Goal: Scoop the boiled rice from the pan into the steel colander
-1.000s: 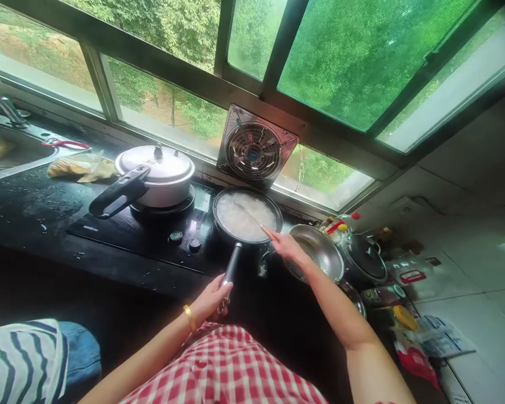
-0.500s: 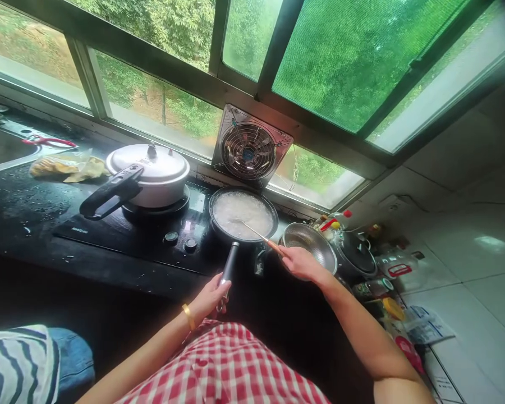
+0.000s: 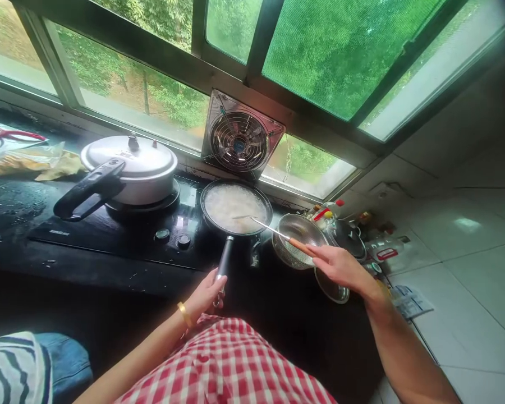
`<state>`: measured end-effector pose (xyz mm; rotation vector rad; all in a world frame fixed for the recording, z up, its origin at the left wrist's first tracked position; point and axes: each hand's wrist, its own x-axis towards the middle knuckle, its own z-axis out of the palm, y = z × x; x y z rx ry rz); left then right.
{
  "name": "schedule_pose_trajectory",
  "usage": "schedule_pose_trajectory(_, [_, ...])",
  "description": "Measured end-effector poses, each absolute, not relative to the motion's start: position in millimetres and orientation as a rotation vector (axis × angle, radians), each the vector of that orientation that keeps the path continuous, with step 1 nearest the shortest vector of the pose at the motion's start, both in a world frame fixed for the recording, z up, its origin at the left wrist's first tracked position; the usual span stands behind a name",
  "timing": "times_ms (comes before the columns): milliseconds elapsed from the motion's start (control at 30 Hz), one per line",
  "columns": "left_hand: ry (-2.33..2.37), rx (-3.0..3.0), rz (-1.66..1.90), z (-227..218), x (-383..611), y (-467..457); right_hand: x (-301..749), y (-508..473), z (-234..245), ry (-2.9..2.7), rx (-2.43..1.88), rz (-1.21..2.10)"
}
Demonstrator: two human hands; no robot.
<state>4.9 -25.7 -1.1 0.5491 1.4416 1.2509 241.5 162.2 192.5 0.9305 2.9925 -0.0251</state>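
Around the grey-black handle of a frying pan (image 3: 224, 255), the fingers of my left hand (image 3: 208, 290) are closed. The pan sits on the cooktop's right side, filled with pale, bubbling, foamy liquid (image 3: 229, 201). My right hand (image 3: 343, 269) grips the wooden handle of a long metal utensil (image 3: 302, 247). Its thin shaft reaches left over the pan's rim, and its far end rests in the foam; the shape of that end is partly hidden. A metal mesh strainer (image 3: 283, 251) stands just right of the pan, beneath the utensil's shaft.
A pressure cooker (image 3: 147, 189) stands on the left burner, its black handle jutting forward. Farther left lies a plastic bag of food (image 3: 21, 163). An exhaust fan (image 3: 239, 145) is behind the pan. A glass lid (image 3: 331, 290) and several bottles crowd the right. Another person's striped clothing (image 3: 12, 367) shows lower left.
My right hand has moved right and nearer, drawing the utensil so its end sits closer to the pan's right side. My left hand keeps the pan handle. The view has shifted slightly.
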Motion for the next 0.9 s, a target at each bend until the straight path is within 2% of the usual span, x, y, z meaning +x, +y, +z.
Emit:
schedule_pose_trajectory(233, [1.436, 0.546, 1.250, 0, 6, -26, 241, 160, 196, 2.896, 0.908, 0.004])
schedule_pose_trajectory(900, [1.429, 0.532, 1.261, 0, 7, -26, 176, 190, 138, 2.707, 1.187, 0.296])
